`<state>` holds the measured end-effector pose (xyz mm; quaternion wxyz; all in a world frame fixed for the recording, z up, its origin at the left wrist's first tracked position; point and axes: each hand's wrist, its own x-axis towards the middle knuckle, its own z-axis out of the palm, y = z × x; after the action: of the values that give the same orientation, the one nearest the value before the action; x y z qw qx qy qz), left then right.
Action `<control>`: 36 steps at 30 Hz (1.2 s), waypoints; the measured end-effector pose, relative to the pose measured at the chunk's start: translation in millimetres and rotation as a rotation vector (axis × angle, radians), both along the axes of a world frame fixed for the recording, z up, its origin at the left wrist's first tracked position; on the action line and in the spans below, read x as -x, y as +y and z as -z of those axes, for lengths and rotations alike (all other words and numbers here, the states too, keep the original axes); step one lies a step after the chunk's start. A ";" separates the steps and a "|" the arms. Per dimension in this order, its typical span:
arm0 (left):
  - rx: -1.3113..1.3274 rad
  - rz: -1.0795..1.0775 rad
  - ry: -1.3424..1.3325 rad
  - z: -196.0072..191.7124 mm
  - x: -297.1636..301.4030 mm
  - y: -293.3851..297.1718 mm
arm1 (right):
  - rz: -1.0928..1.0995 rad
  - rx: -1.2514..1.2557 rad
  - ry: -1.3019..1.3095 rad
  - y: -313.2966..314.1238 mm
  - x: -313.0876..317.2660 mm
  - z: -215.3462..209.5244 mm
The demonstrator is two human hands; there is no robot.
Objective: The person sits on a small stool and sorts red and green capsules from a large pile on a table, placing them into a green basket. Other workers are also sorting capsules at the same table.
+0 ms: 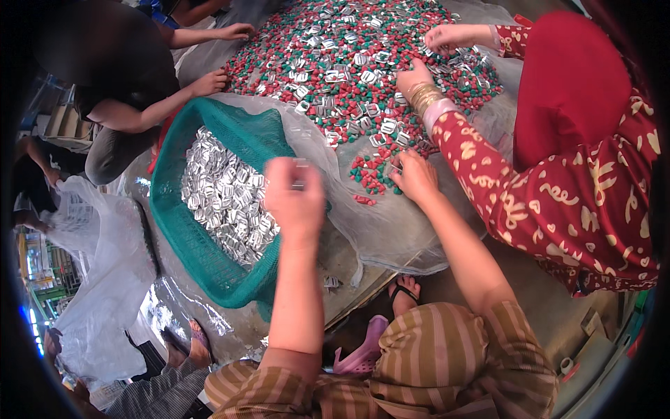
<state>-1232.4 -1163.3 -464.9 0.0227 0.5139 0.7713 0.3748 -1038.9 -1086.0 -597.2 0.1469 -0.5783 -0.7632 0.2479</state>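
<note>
My left hand (296,202) is raised over the right rim of a basket lined with green mesh (169,241), its fingers closed and smeared by motion. A small silver buckle-like piece shows between its fingers. Many similar silver slotted pieces (223,199) fill the basket. My right hand (417,176) rests at the near edge of a spread of small red and green pieces (373,178), fingertips curled together. What those fingertips hold, if anything, is too small to make out. More silver pieces (389,126) lie mixed among the red and green ones.
A translucent sheet (377,234) lies under the pile. At right, a person in a red patterned sleeve (502,167) reaches into it with both hands. Another person's hands (209,82) touch its left side. A loose silver piece (331,281) lies beside the basket; a pink clog (363,347) is below.
</note>
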 end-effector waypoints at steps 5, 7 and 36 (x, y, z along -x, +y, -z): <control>-0.199 0.023 0.311 -13.0 25.8 24.2 | 0.085 0.224 0.272 17.1 -3.2 2.8; -0.096 0.256 -0.082 2.2 6.4 61.9 | 0.191 0.172 0.470 24.6 -1.3 8.2; 0.085 -0.163 -1.295 116.2 3.9 89.5 | 0.409 0.729 1.310 84.0 12.2 0.6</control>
<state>-1236.3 -1073.8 -581.2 0.4744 0.1227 0.6524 0.5781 -1051.0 -1002.0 -597.7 0.4114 -0.4551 -0.2689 0.7425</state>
